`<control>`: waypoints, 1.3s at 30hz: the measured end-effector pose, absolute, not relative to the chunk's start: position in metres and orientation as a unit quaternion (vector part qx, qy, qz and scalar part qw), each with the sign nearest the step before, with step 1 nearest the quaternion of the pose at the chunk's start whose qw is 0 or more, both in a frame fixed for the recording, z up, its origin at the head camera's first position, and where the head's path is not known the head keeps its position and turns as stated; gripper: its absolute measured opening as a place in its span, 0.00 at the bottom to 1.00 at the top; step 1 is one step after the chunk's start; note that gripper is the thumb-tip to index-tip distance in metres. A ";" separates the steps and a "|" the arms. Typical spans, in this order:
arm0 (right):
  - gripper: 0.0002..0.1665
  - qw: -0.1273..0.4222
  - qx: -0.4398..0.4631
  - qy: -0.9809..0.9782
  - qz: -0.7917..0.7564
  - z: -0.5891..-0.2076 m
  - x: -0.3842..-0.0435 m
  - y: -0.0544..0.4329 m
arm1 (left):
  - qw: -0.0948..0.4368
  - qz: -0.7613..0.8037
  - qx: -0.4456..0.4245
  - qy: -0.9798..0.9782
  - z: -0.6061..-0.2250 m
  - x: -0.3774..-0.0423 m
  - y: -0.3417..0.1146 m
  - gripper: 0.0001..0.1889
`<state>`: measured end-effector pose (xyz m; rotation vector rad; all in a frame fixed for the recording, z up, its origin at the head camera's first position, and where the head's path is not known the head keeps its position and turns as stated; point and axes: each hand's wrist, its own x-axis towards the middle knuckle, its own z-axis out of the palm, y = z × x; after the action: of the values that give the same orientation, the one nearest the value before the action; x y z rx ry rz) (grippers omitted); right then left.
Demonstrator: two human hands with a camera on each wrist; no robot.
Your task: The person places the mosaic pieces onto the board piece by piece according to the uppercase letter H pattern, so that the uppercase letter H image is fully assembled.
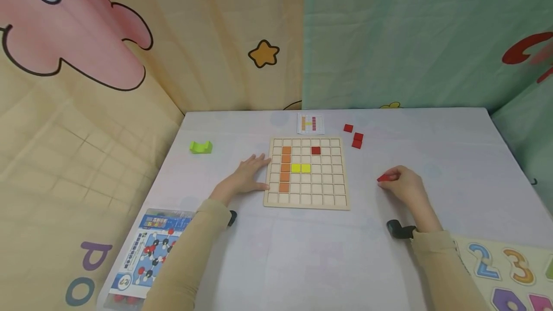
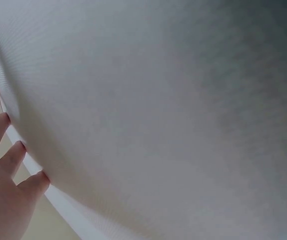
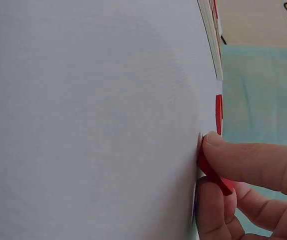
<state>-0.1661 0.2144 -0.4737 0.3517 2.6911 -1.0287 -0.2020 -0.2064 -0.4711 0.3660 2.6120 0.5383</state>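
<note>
A wooden grid board (image 1: pixel 319 199) lies mid-table with a column of orange square tiles (image 1: pixel 285 167), two yellow tiles (image 1: pixel 301 168) and one red tile (image 1: pixel 316 150) in its cells. My left hand (image 1: pixel 247 174) rests at the board's left edge, fingers spread and thumb touching the rim; the left wrist view shows its fingertips (image 2: pixel 42 177) on the tabletop. To the right of the board, my right hand (image 1: pixel 403 186) pinches a red square tile (image 3: pixel 214 174) between thumb and fingers, close over the table. Several loose red tiles (image 1: pixel 358 137) lie between that hand and the board's upper right corner.
Behind the board lies a small pattern card (image 1: pixel 310 124). A green bracket-shaped piece (image 1: pixel 200 147) sits at the left. A molecule-model packet (image 1: pixel 149 248) lies at front left, partly under my left forearm. At front right is a number puzzle board (image 1: pixel 503 272).
</note>
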 end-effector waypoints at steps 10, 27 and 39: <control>0.23 0.123 0.102 0.908 -0.388 -0.460 -0.183 0.191 | 0.224 0.191 0.138 0.946 -0.471 -0.202 -0.207 0.47; 0.21 0.129 0.010 0.893 -0.431 -0.461 -0.238 0.111 | 0.224 0.192 0.134 0.946 -0.476 -0.204 -0.206 0.48; 0.10 0.133 -0.073 0.912 -0.381 -0.468 -0.251 0.088 | 0.224 0.193 0.130 0.946 -0.475 -0.204 -0.208 0.48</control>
<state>-0.2512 0.0877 -0.4676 -0.2130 2.6459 -1.1053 -0.2040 -0.2078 -0.4752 0.3589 2.6120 0.5325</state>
